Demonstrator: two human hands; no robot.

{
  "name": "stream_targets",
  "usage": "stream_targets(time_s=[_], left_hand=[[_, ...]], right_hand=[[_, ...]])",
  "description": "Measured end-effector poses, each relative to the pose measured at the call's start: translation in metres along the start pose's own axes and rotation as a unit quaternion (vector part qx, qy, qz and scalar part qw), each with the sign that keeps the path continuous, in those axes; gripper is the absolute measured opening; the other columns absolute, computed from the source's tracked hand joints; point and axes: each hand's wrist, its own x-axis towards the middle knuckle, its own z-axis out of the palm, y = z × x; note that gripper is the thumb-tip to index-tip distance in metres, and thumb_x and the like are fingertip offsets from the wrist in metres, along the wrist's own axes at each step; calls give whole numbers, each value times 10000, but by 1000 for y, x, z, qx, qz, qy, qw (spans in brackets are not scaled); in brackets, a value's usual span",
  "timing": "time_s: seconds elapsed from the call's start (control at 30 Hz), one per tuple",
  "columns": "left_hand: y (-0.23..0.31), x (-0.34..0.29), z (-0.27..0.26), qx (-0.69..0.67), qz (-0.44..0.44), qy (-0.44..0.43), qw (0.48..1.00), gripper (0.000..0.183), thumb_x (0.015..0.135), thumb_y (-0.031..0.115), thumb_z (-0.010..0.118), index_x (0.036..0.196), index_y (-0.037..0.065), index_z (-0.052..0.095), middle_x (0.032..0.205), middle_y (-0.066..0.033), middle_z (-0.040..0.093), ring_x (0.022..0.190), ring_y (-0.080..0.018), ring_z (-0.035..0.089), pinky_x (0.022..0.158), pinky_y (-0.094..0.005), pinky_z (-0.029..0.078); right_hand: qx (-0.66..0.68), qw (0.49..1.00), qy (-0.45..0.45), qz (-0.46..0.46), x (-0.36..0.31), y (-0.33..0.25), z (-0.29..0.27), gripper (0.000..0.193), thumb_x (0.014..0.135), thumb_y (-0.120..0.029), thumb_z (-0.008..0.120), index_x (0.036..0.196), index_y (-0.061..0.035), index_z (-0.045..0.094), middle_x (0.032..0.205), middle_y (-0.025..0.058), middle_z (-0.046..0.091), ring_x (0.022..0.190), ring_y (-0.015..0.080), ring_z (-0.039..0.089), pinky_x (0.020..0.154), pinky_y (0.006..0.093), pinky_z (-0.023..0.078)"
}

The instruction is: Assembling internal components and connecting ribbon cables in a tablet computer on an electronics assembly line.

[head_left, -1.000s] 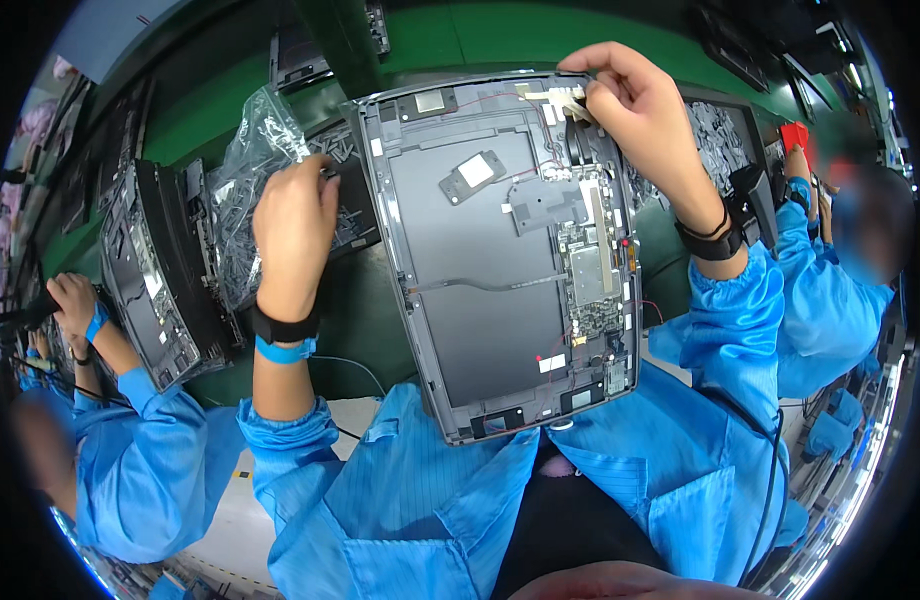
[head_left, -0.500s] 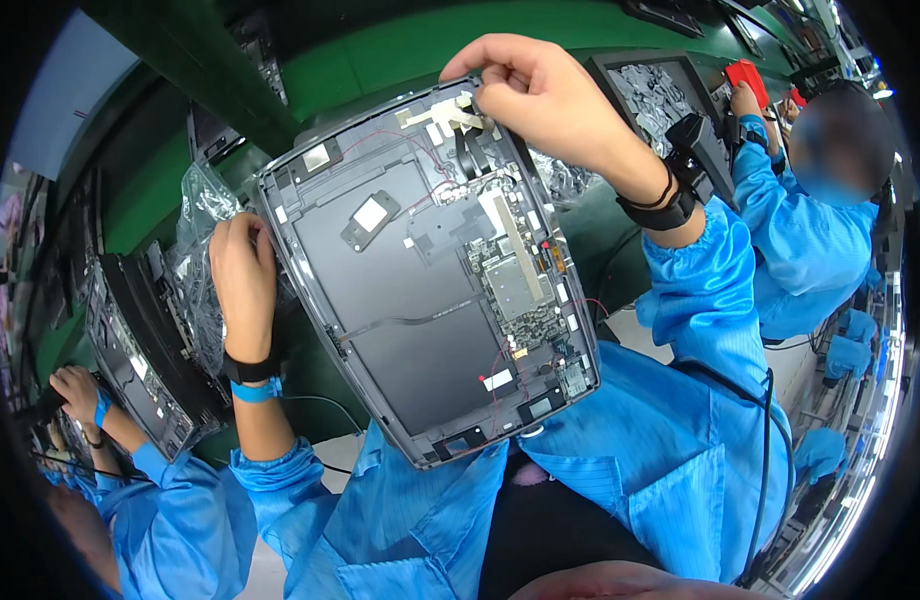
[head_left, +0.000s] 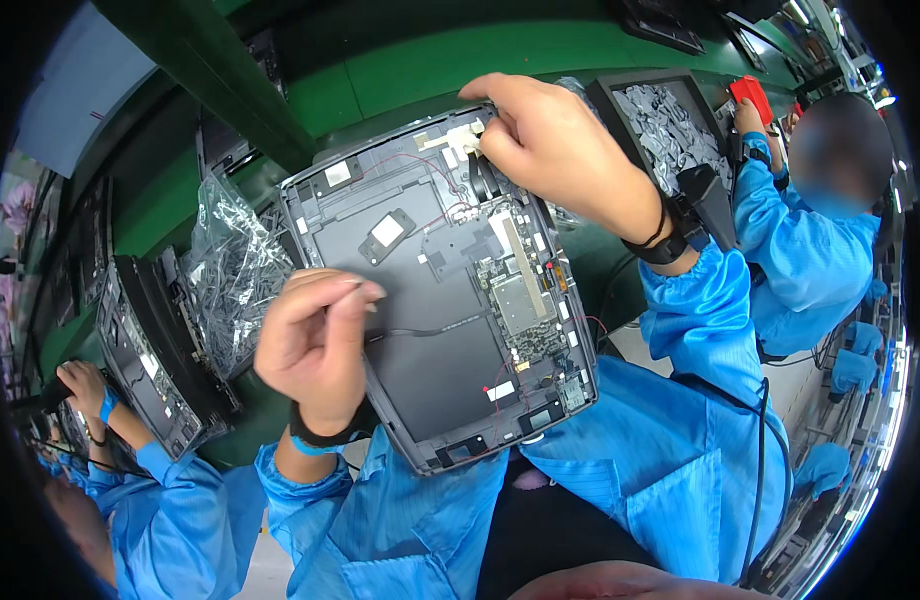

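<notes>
- The open device chassis (head_left: 430, 290) sits in front of the person, inner side up, its near end overlapping the blue smock (head_left: 630, 440).
- The right hand (head_left: 565, 140) is at the chassis's far right corner, fingers bent over it beside some cream tape (head_left: 462, 140); from here I can't tell whether it grips anything.
- The left hand (head_left: 315, 335) is over the chassis's left edge, thumb and fingertips pinched together; I can't make out anything between them.
- A circuit board (head_left: 520, 305) runs along the chassis's right side. A loose dark module (head_left: 387, 232) with a white label lies nearer the far left corner, and a flat cable (head_left: 430, 331) crosses the middle.
- Left on the green table (head_left: 250, 420), a clear bag (head_left: 230, 280) of small dark parts lies beside a stack of chassis (head_left: 170, 340).
- Toward the table's right end, a black tray (head_left: 610, 115) holds grey pieces (head_left: 670, 130).
- Beyond it, a co-worker (head_left: 815, 260) holds something red (head_left: 750, 98).
</notes>
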Motion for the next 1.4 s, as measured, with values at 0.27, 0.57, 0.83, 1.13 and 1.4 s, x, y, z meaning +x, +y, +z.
stream_targets(time_s=[0.27,0.57,0.83,1.13,1.4], left_hand=[[-3,3,8,84,-4,-5,996,174,906,-80,602,1078,-74,625,946,-169,677,788,-185,670,673,-260,539],[39,38,10,-33,-168,-77,982,374,955,-6,573,1296,-79,437,967,-177,711,868,-204,701,753,-266,554],[48,43,23,-46,-115,-99,987,316,935,-34,592,1231,-52,484,982,-156,711,869,-194,707,730,-246,564],[59,87,33,135,2,-187,973,349,934,-50,586,1269,-85,492,1007,-168,704,874,-173,684,767,-256,557],[32,148,30,338,35,-270,901,192,935,101,602,1026,-42,694,939,-69,711,843,-105,631,757,-249,489]], right_hand=[[-18,995,-97,-5,11,7,-13,304,806,-37,566,1096,4,648,674,136,579,584,208,577,589,317,473],[288,957,39,15,-18,-42,-32,193,906,4,617,1088,22,677,947,60,638,820,94,580,703,227,443],[467,883,14,45,-27,-67,-10,52,872,-54,694,898,-8,695,796,55,666,696,119,664,592,243,505],[173,981,9,-83,3,-58,-54,81,782,-21,748,845,-34,698,799,48,653,673,154,625,578,276,477],[13,982,90,-163,25,-9,-55,113,827,-102,704,906,-24,678,817,57,649,708,177,613,605,292,486]])
